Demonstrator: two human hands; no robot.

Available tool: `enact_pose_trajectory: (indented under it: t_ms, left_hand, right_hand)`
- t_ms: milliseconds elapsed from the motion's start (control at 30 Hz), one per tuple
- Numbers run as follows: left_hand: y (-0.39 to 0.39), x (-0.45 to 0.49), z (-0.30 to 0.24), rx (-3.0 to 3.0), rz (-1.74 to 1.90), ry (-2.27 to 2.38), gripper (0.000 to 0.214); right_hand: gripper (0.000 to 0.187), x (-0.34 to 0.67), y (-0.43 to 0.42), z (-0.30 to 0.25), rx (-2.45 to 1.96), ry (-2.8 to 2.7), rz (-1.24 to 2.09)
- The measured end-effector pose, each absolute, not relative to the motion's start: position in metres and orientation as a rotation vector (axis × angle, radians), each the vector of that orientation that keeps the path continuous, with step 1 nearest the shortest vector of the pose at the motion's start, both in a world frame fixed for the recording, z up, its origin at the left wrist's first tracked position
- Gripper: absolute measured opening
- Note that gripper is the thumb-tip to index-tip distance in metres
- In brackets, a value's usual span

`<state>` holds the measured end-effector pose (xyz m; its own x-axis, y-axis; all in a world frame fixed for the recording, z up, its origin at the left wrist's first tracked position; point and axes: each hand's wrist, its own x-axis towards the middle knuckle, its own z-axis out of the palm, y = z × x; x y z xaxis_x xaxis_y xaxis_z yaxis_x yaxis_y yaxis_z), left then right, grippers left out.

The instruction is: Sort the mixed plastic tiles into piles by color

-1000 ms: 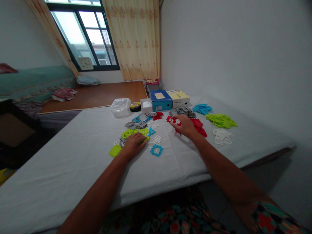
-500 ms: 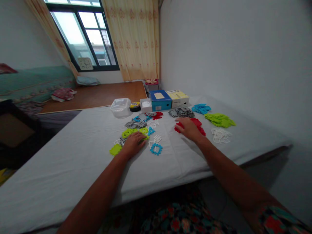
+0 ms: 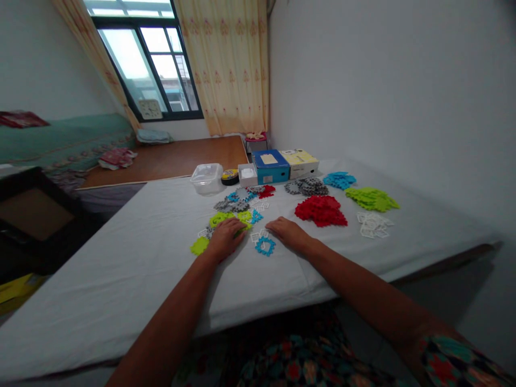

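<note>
My left hand (image 3: 227, 237) lies over lime-green plastic pieces (image 3: 221, 217) in the mixed pile, fingers stretched out flat with no grip visible. My right hand (image 3: 289, 234) is low over the table, its fingers reaching to the right edge of some white square-frame pieces (image 3: 258, 236); nothing shows in it. Just in front of those lies a blue toothed ring piece (image 3: 265, 246), between the two hands. A smaller blue piece (image 3: 256, 216) sits behind. Beyond my right hand is a heap of red toothed pieces (image 3: 321, 210).
Further right lie heaps of grey (image 3: 308, 186), blue (image 3: 339, 180), lime-green (image 3: 371, 199) and white pieces (image 3: 374, 224). At the back stand a clear plastic tub (image 3: 207, 178), a black-and-yellow round tin (image 3: 230, 177), a small white box (image 3: 247, 174), a blue box (image 3: 271, 166) and a yellow box (image 3: 299, 163).
My right hand has left the red heap and moved left and nearer, to the white pieces. My left hand stays on the green pieces. The view has shifted slightly.
</note>
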<state>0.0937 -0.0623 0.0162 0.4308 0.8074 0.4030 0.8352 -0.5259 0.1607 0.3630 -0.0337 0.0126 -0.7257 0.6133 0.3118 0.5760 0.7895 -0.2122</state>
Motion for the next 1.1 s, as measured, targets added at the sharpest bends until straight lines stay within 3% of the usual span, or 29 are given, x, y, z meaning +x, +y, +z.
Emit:
enact_pose_trajectory:
  t_ms: [167,400,700,833,1100]
  left_hand:
    - [-0.067,0.094,0.026,-2.602,-0.74,-1.495,0.037]
    - [-0.064,0.066,0.036,-2.055,-1.214,-1.79,0.052]
    - [-0.057,0.035,0.027,-1.743,-1.202,-2.238,0.06]
    - [-0.056,0.031,0.027,-1.728,-1.191,-2.334,0.059]
    - [-0.053,0.03,0.026,-1.742,-1.081,-2.391,0.056]
  right_hand:
    - [0.025,0.365,-0.044,0.019,-1.153,-2.561,-0.028]
    - [0.016,0.367,-0.053,0.022,-1.158,-2.599,-0.117]
    - [0.016,0.371,-0.058,0.011,-1.096,-2.331,0.152]
    - [0.017,0.382,-0.053,0.02,-1.045,-2.142,0.12]
    - [0.029,0.493,-0.057,0.017,-1.313,-1.559,0.137]
